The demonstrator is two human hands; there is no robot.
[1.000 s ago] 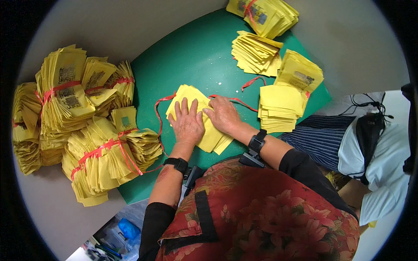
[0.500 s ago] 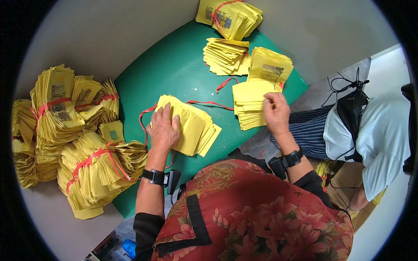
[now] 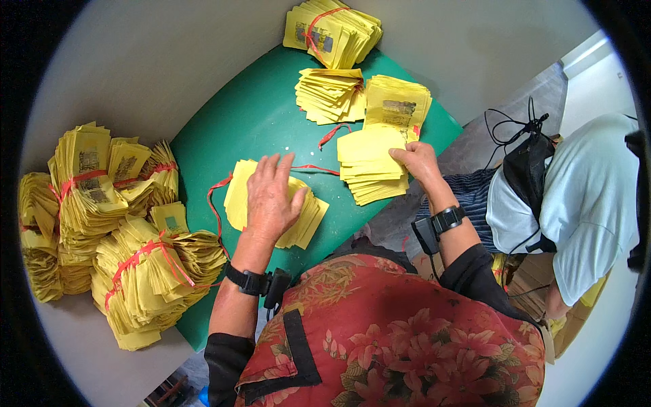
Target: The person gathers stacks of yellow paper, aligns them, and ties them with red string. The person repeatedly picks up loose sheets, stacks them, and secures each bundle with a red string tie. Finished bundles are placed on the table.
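My left hand [image 3: 272, 200] is spread over a loose, fanned stack of yellow paper sheets [image 3: 306, 220], its fingers stretched out and apart. Under this stack runs a red ribbon [image 3: 218, 210], which loops out at the left. At the right, my right hand [image 3: 419, 165] pinches the right edge of the top yellow paper sheet [image 3: 366, 146] between thumb and fingers. That sheet lies on a second stepped stack [image 3: 373, 193]. Just behind it is a printed yellow stack [image 3: 398, 98].
Tied bundles of yellow paper [image 3: 146, 271] crowd the left of the green table [image 3: 264, 122]. Another fanned pile [image 3: 330, 95] and a tied bundle [image 3: 332, 32] lie at the back. Grey panels [image 3: 169, 61] border the table. A person in a light shirt [image 3: 590, 197] bends at the right.
My left hand has slid rightward across its stack, covering more of it. My right hand has gone from curled beside the right stack to pinching its top sheet. The whole view has shifted slightly.
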